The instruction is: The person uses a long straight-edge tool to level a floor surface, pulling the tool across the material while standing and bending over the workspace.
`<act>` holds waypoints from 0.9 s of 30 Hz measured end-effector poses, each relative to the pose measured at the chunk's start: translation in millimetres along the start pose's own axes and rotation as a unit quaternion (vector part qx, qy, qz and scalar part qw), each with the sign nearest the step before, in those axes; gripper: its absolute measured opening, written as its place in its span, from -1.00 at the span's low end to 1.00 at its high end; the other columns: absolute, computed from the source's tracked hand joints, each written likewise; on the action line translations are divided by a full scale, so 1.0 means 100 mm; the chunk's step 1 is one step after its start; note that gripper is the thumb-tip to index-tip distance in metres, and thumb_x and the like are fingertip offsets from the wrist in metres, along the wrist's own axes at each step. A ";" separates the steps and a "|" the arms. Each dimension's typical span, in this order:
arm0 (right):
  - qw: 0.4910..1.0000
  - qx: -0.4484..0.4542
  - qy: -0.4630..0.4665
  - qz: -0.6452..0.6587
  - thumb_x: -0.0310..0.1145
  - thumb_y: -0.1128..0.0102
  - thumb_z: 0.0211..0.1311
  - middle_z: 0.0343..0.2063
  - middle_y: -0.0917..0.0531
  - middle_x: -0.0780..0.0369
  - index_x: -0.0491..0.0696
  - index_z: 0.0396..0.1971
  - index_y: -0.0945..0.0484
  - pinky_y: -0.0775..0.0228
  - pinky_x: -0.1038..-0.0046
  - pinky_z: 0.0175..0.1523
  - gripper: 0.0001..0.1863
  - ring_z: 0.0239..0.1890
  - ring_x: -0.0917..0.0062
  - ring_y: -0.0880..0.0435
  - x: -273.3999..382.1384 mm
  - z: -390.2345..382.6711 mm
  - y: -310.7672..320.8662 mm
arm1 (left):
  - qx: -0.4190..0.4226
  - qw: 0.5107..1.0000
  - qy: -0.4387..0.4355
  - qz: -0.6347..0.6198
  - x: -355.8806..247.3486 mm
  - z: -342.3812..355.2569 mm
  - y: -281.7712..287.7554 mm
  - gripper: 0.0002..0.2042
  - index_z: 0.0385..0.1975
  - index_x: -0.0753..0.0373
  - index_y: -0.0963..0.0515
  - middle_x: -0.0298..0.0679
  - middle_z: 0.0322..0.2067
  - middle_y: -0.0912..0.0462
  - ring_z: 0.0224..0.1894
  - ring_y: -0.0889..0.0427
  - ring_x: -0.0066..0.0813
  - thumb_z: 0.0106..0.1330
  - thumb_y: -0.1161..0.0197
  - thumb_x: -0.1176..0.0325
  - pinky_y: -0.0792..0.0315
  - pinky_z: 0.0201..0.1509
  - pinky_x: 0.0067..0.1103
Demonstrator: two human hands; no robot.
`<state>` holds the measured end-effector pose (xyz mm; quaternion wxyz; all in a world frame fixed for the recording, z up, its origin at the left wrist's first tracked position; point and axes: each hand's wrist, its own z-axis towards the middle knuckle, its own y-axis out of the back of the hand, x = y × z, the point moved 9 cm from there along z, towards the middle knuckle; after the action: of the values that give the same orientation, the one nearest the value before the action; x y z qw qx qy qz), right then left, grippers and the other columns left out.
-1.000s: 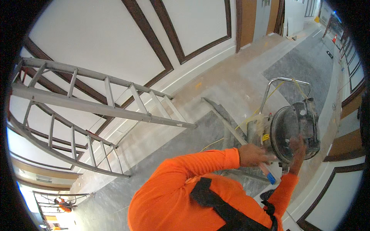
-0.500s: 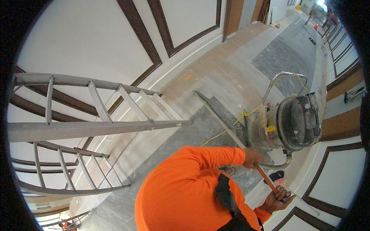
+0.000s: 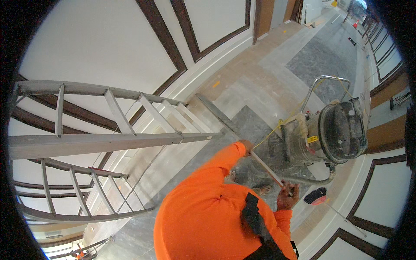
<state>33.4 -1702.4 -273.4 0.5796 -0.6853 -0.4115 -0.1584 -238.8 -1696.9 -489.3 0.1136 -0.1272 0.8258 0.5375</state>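
Both of my hands, in orange sleeves, grip a long pole [image 3: 265, 168] that slants across the floor. My left hand [image 3: 245, 147] is closed around its middle part. Closer to my body, my right hand [image 3: 287, 196] is wrapped round its near end. Beyond the left hand the pole leads to a long dark bar [image 3: 213, 111] against the floor, toward the ladder's foot. What kind of tool this is I cannot make out. A dusty drum-shaped vacuum [image 3: 331, 134] stands to the right; its grey hose [image 3: 318, 181] curves behind my right hand, where its end is hidden.
An aluminium stepladder [image 3: 117, 142] stands at the left beside the panelled wall [image 3: 99, 47]. A broom with a black and pink head [image 3: 315, 196] lies to the right. A yellow cord [image 3: 269, 133] runs from the vacuum. Farther along the corridor is an orange cone [image 3: 355, 24].
My left hand has moved left and farther away, and my right hand has come left and up. The pole and its dark bar have shifted left, toward the ladder's foot.
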 end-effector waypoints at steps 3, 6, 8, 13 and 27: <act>0.990 0.141 -0.004 -0.024 -0.18 0.05 0.36 -0.66 -0.45 0.28 -0.04 -0.51 -0.46 -0.30 0.16 0.11 -0.70 -0.56 0.47 -0.44 -0.13 0.11 -0.36 | 0.006 1.000 0.026 0.002 0.35 -0.06 -0.02 -0.77 -0.34 0.07 -0.61 -0.12 -0.42 -0.65 -0.31 -0.64 -0.08 -0.04 -0.27 0.25 -0.51 -0.23 -0.25; 0.999 0.039 -0.003 -0.014 -0.19 0.04 0.35 -0.65 -0.47 0.25 -0.03 -0.50 -0.45 -0.31 0.20 0.07 -0.72 -0.52 0.46 -0.46 0.04 0.04 -0.35 | -0.022 0.998 -0.031 -0.049 0.19 -0.07 0.21 -0.73 -0.26 0.02 -0.60 -0.14 -0.38 -0.65 -0.31 -0.64 -0.09 -0.02 -0.27 0.22 -0.50 -0.22 -0.24; 0.990 0.089 0.040 -0.098 -0.20 0.03 0.35 -0.67 -0.43 0.27 -0.02 -0.49 -0.43 -0.32 0.20 0.06 -0.74 -0.51 0.46 -0.46 0.32 0.07 -0.18 | -0.067 0.995 -0.053 -0.055 0.02 -0.07 0.22 -0.69 -0.20 0.00 -0.59 -0.15 -0.35 -0.65 -0.31 -0.63 -0.10 0.00 -0.27 0.20 -0.50 -0.21 -0.24; 0.989 0.075 0.119 -0.051 -0.21 0.05 0.35 -0.71 -0.37 0.30 -0.01 -0.49 -0.43 -0.35 0.20 0.04 -0.75 -0.52 0.45 -0.44 1.29 -0.14 -0.02 | -0.076 0.981 -0.132 -0.119 -1.24 0.05 0.88 -0.72 -0.20 0.02 -0.58 -0.15 -0.34 -0.64 -0.25 -0.62 -0.11 0.03 -0.25 0.27 -0.48 -0.17 -0.24; 0.949 -0.194 0.202 -0.145 -0.36 0.09 0.37 -0.69 -0.28 0.35 -0.22 0.03 -0.34 -0.21 0.14 0.27 -0.67 -0.39 0.47 -0.47 1.46 -0.95 0.99 | -0.053 0.958 -0.281 -0.008 -2.37 0.70 0.39 -0.80 -0.32 0.13 -0.61 -0.16 -0.37 -0.64 -0.25 -0.64 -0.10 0.02 -0.27 0.32 -0.52 -0.18 -0.29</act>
<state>221.3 -1733.4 -211.9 0.4775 -0.6712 -0.3421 -0.4521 -24.8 -1596.6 -407.1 0.3382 0.0169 0.7300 0.5937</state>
